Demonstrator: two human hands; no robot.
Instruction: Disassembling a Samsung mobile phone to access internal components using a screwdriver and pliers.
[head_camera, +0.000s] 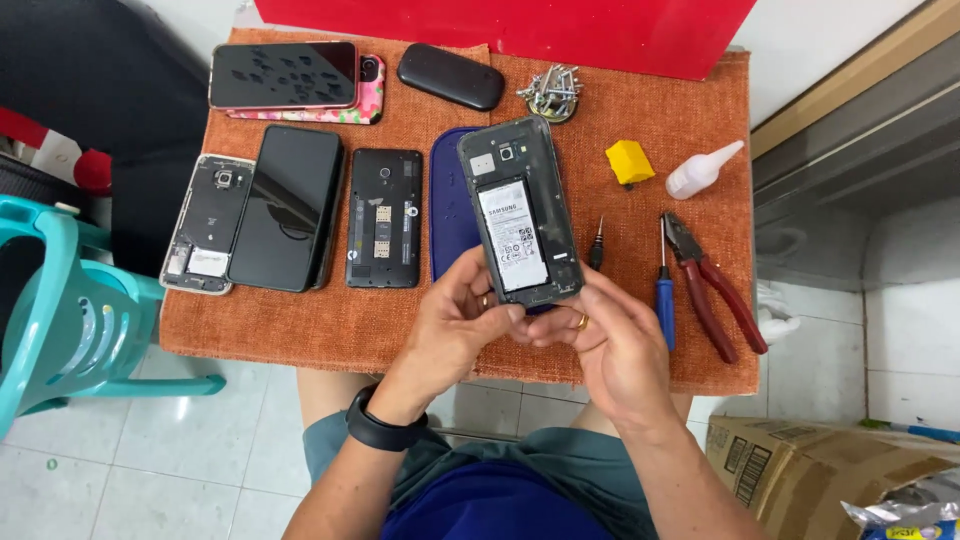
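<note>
A: Where's my camera?
B: One head view, looking steeply down at close range over the orange mat (330, 330), my lap at the bottom edge.
A: Second view?
B: I've only this one.

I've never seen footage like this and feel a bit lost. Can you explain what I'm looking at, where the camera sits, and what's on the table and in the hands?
There is no machine: a person works with two bare hands, filmed by a camera worn on their head and looking down.

The left hand and right hand together hold the lower end of an opened dark smartphone with its back cover off and its white-labelled battery exposed.

Below lies an orange woven mat. On it are a phone in a flowered case, a black oval case, a stripped phone frame, a black phone face down, another opened black phone, a dark blue cover, a pile of metal screws, a small yellow block, a white glue bottle, a blue-handled screwdriver and red-handled pliers.
</note>
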